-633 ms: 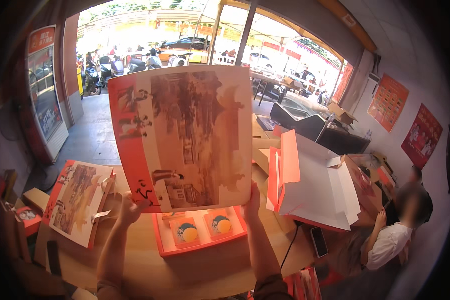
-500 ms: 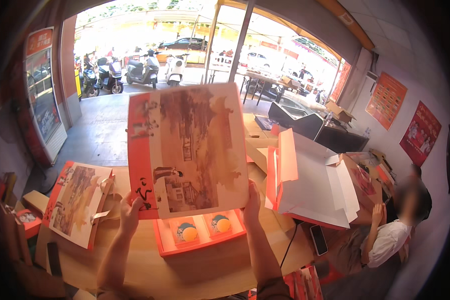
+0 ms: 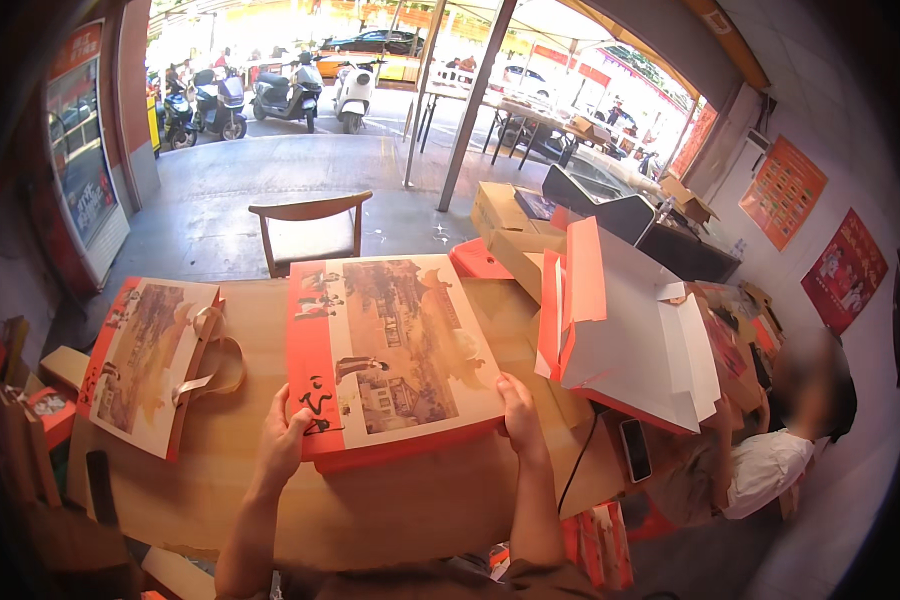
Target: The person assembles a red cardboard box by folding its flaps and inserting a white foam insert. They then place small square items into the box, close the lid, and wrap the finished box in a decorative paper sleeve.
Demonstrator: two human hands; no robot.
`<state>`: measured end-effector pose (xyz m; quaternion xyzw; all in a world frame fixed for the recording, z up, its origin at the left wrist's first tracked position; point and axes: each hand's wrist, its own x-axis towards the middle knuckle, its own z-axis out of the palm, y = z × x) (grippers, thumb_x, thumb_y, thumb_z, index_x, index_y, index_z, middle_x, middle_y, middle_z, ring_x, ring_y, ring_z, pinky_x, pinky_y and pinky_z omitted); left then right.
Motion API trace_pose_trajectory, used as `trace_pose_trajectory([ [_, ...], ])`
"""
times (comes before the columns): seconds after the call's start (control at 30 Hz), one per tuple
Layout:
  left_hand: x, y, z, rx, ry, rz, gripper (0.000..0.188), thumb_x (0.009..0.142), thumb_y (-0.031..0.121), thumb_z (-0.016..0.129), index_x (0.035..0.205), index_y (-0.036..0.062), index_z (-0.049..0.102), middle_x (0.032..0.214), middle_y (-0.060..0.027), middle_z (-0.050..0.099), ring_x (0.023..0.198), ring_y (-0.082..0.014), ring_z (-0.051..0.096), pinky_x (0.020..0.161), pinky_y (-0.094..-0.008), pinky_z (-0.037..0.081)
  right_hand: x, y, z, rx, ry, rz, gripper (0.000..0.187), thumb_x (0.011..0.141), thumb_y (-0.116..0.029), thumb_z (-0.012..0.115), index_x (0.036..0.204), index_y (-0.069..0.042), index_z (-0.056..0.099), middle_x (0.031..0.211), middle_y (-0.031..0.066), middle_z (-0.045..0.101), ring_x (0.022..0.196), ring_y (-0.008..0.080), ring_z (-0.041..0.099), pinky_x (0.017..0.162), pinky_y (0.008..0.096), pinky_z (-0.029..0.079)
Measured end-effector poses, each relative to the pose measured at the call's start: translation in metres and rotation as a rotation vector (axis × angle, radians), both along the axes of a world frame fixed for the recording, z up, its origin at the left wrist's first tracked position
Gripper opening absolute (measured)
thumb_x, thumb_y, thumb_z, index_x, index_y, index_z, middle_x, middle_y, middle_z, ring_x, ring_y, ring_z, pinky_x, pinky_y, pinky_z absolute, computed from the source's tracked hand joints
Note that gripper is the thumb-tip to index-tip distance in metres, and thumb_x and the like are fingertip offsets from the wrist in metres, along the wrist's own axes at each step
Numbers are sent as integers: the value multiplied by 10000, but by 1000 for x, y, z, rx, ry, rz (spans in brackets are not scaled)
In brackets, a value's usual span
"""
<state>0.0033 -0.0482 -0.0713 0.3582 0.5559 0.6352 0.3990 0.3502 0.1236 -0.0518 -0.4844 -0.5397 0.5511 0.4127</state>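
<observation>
A printed gift box lid [image 3: 400, 345], cream with a red band and a brown street scene, lies over the red box base [image 3: 370, 460]. Only a strip of the base's near side shows beneath the lid; its contents are hidden. At the lid's near left corner my left hand [image 3: 282, 440] is closed on the edge, thumb on top. My right hand [image 3: 518, 415] grips the near right corner the same way. Left of the lid, a matching gift bag [image 3: 150, 360] lies flat on the wooden table [image 3: 270, 540], its ribbon handles [image 3: 220, 370] towards the lid.
An unfolded red carton with a white inside [image 3: 635, 330] stands on the right, near cardboard boxes [image 3: 510, 215]. A phone [image 3: 635, 450] rests at the table's right edge. Another person [image 3: 770, 470] sits beyond it. A wooden chair [image 3: 312, 230] stands across the table.
Both hands have brought the lid down from above onto the red base. The two round-patterned packs visible in the base before are now covered. The chair across the table has come into sight.
</observation>
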Motion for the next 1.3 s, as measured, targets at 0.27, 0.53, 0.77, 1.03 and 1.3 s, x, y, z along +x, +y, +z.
trace_pose_trajectory([
  [0.27, 10, -6, 11, -66, 291, 2, 701, 1024, 198, 617, 1622, -37, 336, 1117, -142, 753, 970, -184, 717, 933, -348, 563, 15, 9, -31, 138, -59, -15, 511, 1098, -343, 552, 1321, 98, 682, 1166, 56, 745, 1087, 127, 650, 972, 293, 509],
  [0.53, 0, -1, 9, -147, 454, 8, 752, 1000, 236, 643, 1640, -10, 335, 964, -135, 783, 813, -197, 736, 801, -359, 580, 6, -1, -34, 200, -452, -67, 446, 1117, -390, 512, 1086, 23, 677, 805, 20, 595, 822, 90, 554, 755, 329, 490],
  [0.77, 4, -5, 3, -102, 410, 43, 759, 997, 242, 642, 1642, -13, 334, 935, -153, 780, 770, -194, 732, 756, -363, 579, 1, 3, -38, 388, -511, -60, 437, 1112, -394, 508, 902, -14, 562, 712, 0, 370, 696, 97, 407, 626, 339, 396],
  [1.03, 21, -19, 24, -176, 596, 119, 737, 974, 207, 606, 1627, -22, 350, 930, -219, 786, 789, -333, 780, 770, -433, 601, -3, 3, -49, 328, -354, -33, 434, 1093, -395, 547, 883, -16, 567, 700, -4, 380, 696, 88, 412, 617, 335, 399],
  [1.3, 30, -29, 48, -210, 736, 153, 689, 948, 163, 598, 1567, -66, 401, 958, -248, 780, 810, -412, 770, 782, -485, 603, -4, 9, -30, 316, -473, 10, 459, 1083, -405, 566, 952, 23, 667, 681, 79, 504, 682, 155, 535, 662, 380, 485],
])
